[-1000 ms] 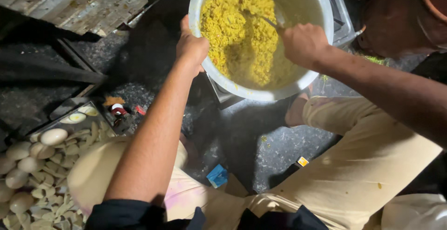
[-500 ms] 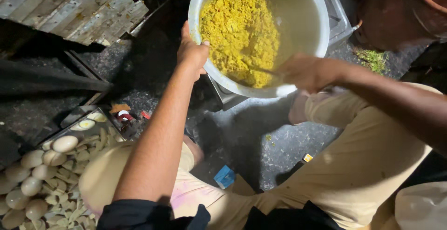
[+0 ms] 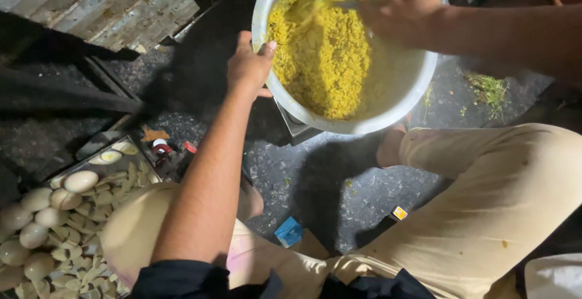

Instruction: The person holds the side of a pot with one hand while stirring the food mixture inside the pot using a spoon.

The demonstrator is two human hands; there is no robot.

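Gripping steel pot (image 3: 418, 87) rim, left hand (image 3: 248, 69), crumbly yellow rice (image 3: 321, 56)

Setting: a rough, dimly lit cooking spot at floor level, of the street-stall or outdoor-kitchen kind. A large metal pot (image 3: 418, 90) filled with yellow rice-like food (image 3: 321, 56) is seen set on a low burner (image 3: 291, 123). The dark speckled floor (image 3: 339, 178) is littered with green scraps (image 3: 488, 87) and small packets. A tray (image 3: 85, 153) heaped with whole eggs (image 3: 80, 181) and broken shells is placed nearby. Weathered wooden planks (image 3: 103, 8) are seen alongside.
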